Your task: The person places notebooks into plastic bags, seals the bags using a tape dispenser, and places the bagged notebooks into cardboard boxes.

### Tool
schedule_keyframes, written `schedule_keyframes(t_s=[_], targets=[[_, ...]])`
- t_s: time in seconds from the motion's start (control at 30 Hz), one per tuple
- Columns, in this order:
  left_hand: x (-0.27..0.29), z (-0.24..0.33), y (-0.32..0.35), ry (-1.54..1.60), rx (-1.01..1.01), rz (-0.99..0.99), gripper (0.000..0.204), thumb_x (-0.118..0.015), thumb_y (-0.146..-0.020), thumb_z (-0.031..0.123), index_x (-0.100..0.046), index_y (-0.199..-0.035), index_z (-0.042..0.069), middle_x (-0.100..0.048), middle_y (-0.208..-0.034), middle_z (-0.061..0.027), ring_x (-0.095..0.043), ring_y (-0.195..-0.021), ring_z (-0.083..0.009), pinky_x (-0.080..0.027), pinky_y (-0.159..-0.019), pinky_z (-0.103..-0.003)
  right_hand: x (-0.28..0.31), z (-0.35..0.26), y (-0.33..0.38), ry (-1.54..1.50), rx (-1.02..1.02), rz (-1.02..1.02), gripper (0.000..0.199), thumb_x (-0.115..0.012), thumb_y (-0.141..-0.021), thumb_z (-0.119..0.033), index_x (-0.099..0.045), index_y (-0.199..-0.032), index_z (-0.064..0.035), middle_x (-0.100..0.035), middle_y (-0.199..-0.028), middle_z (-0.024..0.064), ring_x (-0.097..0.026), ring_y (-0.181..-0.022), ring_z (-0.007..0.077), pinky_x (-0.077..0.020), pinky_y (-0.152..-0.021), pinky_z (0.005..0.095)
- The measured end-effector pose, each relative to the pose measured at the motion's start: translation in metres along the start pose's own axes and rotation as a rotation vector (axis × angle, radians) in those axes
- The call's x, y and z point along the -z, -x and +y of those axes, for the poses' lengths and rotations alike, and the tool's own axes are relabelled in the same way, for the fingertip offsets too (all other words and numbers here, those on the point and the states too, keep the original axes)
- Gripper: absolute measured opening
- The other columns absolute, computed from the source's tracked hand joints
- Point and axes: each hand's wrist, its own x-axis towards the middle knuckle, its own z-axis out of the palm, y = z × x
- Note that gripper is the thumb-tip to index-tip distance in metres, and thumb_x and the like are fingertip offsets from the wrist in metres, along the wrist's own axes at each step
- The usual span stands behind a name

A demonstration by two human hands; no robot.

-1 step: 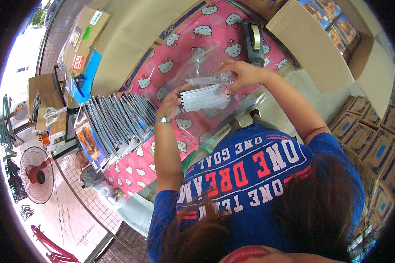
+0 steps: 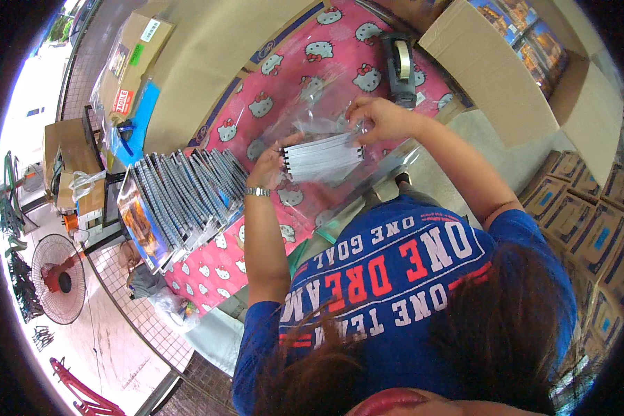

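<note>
A small stack of ring-bound calendars [image 2: 322, 157] with white page edges and black binding rings lies in front of me, with clear plastic [image 2: 388, 166] around and under it. My left hand [image 2: 265, 166], with a metal watch on the wrist, is closed on the stack's left end. At the stack's upper right corner, my right hand [image 2: 380, 119] has its fingers curled together on the clear plastic; its fingertips are partly hidden. To the left stands a long row of ring-bound calendars [image 2: 187, 191] with picture covers.
A pink patterned cloth [image 2: 260, 104] covers the table. A black tape dispenser [image 2: 401, 73] stands at the far right. Beyond it is an open carton [image 2: 492, 76] holding picture-covered packs. Brown boxes [image 2: 575, 208] are stacked at the right, and a fan [image 2: 59, 277] stands at the left.
The stack has turned slightly and its right-end rings show more. My right fingers have lifted a little off its corner. The white strip behind the stack shows less.
</note>
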Motion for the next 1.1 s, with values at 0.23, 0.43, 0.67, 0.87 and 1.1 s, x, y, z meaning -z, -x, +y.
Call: schedule_keyframes(t_s=[0.23,0.43,0.67,0.87,1.1], targets=[[-0.009,0.009,0.002,-0.117,0.077,0.021,0.069,-0.077,-0.071,0.026,-0.049,-0.129,-0.001,-0.057,-0.124,-0.0112,-0.056,-0.111,-0.0193,-0.042,-0.096,-0.031,0.007,-0.021,0.009,-0.244,-0.234,0.14,0.057,-0.072,-0.077,-0.026,-0.053,-0.128,-0.011,-0.059,-0.106,0.0106,-0.057,-0.084,0.0173,-0.0461,-0.072,0.0303],[-0.03,0.028,-0.014,-0.477,0.152,0.075,0.048,-0.073,-0.074,0.019,-0.061,-0.117,0.001,-0.062,-0.116,-0.0097,-0.058,-0.105,-0.017,-0.043,-0.092,-0.029,-0.002,-0.023,-0.011,-0.252,-0.39,-0.094,0.065,-0.071,-0.077,-0.033,-0.047,-0.133,-0.0093,-0.058,-0.116,0.0118,-0.057,-0.087,0.021,-0.046,-0.077,0.0326],[-0.049,0.029,-0.024,-0.83,-0.014,0.179,0.027,-0.071,-0.076,0.02,-0.07,-0.098,0.003,-0.067,-0.101,-0.0054,-0.06,-0.094,-0.018,-0.044,-0.087,-0.031,-0.026,-0.006,-0.025,-0.11,-0.201,0.034,0.049,-0.075,-0.071,-0.026,-0.061,-0.113,-0.0055,-0.065,-0.095,0.0096,-0.058,-0.069,0.0189,-0.0468,-0.063,0.0341],[-0.085,0.033,-0.021,-1.668,-0.442,0.521,0.014,-0.075,-0.071,0.022,-0.074,-0.079,0.011,-0.061,-0.082,-0.004,-0.057,-0.074,-0.0215,-0.045,-0.071,-0.032,-0.034,-0.023,-0.044,0.261,-0.256,0.089,0.041,-0.074,-0.07,-0.03,-0.067,-0.104,-0.0091,-0.064,-0.092,0.012,-0.063,-0.08,0.0278,-0.0493,-0.071,0.0391],[-0.064,0.026,0.001,-1.164,-0.245,0.498,0.028,-0.075,-0.071,0.015,-0.07,-0.098,0.008,-0.058,-0.091,-0.0007,-0.048,-0.07,-0.0109,-0.039,-0.061,-0.024,0.001,-0.017,-0.008,0.05,0.023,0.073,0.051,-0.075,-0.069,-0.032,-0.062,-0.112,-0.0078,-0.061,-0.084,0.0107,-0.06,-0.073,0.0232,-0.0477,-0.064,0.0364]])
